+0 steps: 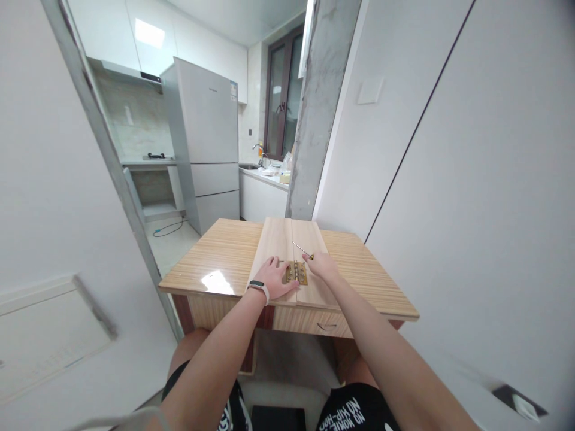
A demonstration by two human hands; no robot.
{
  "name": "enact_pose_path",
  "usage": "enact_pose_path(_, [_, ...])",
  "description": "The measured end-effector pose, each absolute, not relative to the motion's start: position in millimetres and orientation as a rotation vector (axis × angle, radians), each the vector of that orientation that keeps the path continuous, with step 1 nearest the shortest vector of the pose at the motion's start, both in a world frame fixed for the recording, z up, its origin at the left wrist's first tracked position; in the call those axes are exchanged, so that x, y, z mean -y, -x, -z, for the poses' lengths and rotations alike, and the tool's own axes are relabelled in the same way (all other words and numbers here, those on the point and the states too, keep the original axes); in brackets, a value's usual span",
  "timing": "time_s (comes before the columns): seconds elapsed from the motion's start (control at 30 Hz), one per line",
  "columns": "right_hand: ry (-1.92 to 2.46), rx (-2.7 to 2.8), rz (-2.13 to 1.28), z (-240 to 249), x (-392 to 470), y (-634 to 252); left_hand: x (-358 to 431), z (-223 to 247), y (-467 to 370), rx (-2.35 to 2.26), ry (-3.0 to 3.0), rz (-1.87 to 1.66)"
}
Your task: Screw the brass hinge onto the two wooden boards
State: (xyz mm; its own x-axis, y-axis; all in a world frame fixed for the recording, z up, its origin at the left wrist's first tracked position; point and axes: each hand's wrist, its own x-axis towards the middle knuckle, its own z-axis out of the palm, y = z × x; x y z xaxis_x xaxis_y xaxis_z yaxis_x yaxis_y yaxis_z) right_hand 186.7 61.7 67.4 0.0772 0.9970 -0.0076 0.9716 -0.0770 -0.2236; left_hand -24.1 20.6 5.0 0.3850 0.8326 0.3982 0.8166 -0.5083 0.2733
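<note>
Two pale wooden boards (pixel 277 236) lie side by side on the table, with a brass hinge (pixel 296 273) across their seam. My left hand (pixel 275 277) rests with fingers spread on the left board, its fingertips and thumb at the hinge's left and lower edges. Just right of and above the hinge, my right hand (pixel 321 265) is closed round the handle of a screwdriver (pixel 302 248). The screwdriver's thin metal shaft points up and to the left, away from the hinge. Small screw heads seem to show on the hinge.
The wood-grain table (pixel 202 257) has a drawer with a curved handle (pixel 326 327) at its front. Beyond stand a grey fridge (pixel 209 120) and a sink counter (pixel 265 188). White walls or panels flank both sides.
</note>
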Motion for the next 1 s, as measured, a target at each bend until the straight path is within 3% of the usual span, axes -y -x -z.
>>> enact_pose_path(0.23, [2.2,1.994,-0.172,-43.4,-74.9,-172.0,-21.9,-4.3,24.3,-1.55,-2.589,-0.77])
enact_pose_path(0.5, [2.042,2.151,-0.032,-65.8,-84.2,-166.0,-23.1,-3.2,25.8,-1.552,-2.561,-0.772])
enact_pose_path(1.0, [1.924,2.157,-0.211,-45.2,-106.5,-111.3,-21.7,-9.8,27.8,-1.497,-2.588,-0.828])
